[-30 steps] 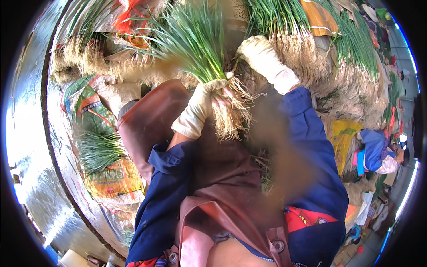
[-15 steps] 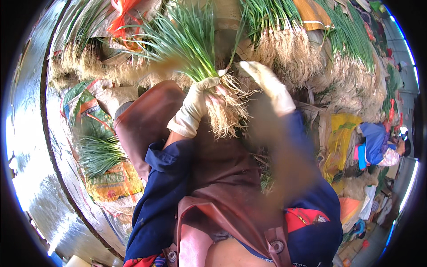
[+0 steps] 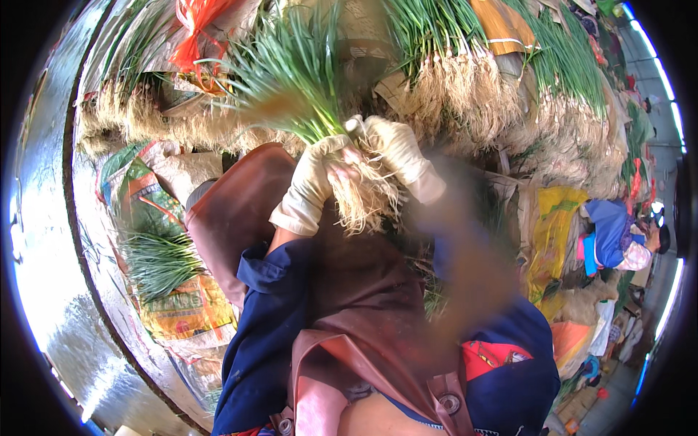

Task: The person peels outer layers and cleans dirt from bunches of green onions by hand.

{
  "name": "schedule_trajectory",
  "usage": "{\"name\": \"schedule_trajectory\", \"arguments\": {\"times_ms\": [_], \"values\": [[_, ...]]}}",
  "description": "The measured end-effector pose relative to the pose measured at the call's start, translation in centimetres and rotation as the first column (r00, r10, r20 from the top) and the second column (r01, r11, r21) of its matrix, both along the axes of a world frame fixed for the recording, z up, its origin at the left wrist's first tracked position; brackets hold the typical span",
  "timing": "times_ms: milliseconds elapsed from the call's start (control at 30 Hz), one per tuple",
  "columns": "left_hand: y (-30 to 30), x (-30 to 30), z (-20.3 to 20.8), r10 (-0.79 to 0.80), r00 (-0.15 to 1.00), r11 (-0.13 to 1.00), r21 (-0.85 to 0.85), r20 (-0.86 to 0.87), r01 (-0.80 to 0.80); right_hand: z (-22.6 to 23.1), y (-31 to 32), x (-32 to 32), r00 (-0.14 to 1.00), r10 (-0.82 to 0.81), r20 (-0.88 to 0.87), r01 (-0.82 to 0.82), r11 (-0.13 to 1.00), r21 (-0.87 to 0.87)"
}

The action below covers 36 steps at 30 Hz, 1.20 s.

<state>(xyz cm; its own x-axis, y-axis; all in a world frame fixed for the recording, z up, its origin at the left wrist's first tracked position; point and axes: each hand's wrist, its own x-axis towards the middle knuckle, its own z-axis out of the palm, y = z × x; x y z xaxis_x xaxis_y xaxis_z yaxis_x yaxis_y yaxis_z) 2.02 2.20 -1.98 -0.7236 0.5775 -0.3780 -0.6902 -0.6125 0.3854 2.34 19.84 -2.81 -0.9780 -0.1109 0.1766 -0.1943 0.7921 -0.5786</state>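
Observation:
In front of my lap, my left hand (image 3: pixel 307 182), in a pale glove, is wrapped round a bunch of spring onions (image 3: pixel 320 120). Their green leaves fan away from me, and the long pale roots hang towards my apron. My right hand (image 3: pixel 398 154), gloved too, is closed against the right side of this bunch, just where stems meet roots. Its fingertips curl in at the stems, partly hidden. A brown blur covers part of my right forearm.
Rows of spring onions with roots (image 3: pixel 465 80) lie beyond my hands. A smaller green bundle (image 3: pixel 163 265) rests on a yellow sack (image 3: pixel 185 312) at left. Another yellow sack (image 3: pixel 556 229) lies at right, near a person in blue (image 3: pixel 607 229). A red plastic bag (image 3: pixel 195 33) sits far left.
My right hand has moved left and slightly down, from beside the bunch onto it, bringing in the single stalk at its fingertips. The bunch has shifted slightly left.

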Motion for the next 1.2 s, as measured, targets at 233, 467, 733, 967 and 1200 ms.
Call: {"name": "schedule_trajectory", "arguments": {"times_ms": [233, 467, 733, 967, 1200], "values": [[1.0, -0.4, 0.2, 0.154, 0.985, 0.988, 0.004, -0.080, -0.154, -0.4, 6.4, -6.5, 0.671, -0.690, 0.272, 0.543, 0.706, 0.454], [-0.5, -1.1, -1.5, 0.013, 1.000, 0.992, 0.127, 0.004, -0.013, -3.0, 6.7, -7.0, 0.700, -0.667, 0.256, 0.566, 0.736, 0.370], [-0.2, -1.1, -1.2, 0.060, 0.998, 0.975, 0.211, 0.025, -0.064, -2.3, 6.8, -8.6, 0.705, -0.703, 0.097, 0.545, 0.624, 0.560], [1.6, -1.1, -1.5, 0.017, 1.000, 0.998, 0.060, 0.023, -0.019, -3.3, 11.0, -7.6, 0.819, -0.223, 0.529, 0.518, 0.684, -0.514], [0.2, -0.8, -2.7, -0.218, 0.976, 0.970, -0.110, 0.002, 0.217, 1.7, 1.7, -1.6, 0.819, 0.255, 0.514, 0.363, 0.463, -0.809]]}}
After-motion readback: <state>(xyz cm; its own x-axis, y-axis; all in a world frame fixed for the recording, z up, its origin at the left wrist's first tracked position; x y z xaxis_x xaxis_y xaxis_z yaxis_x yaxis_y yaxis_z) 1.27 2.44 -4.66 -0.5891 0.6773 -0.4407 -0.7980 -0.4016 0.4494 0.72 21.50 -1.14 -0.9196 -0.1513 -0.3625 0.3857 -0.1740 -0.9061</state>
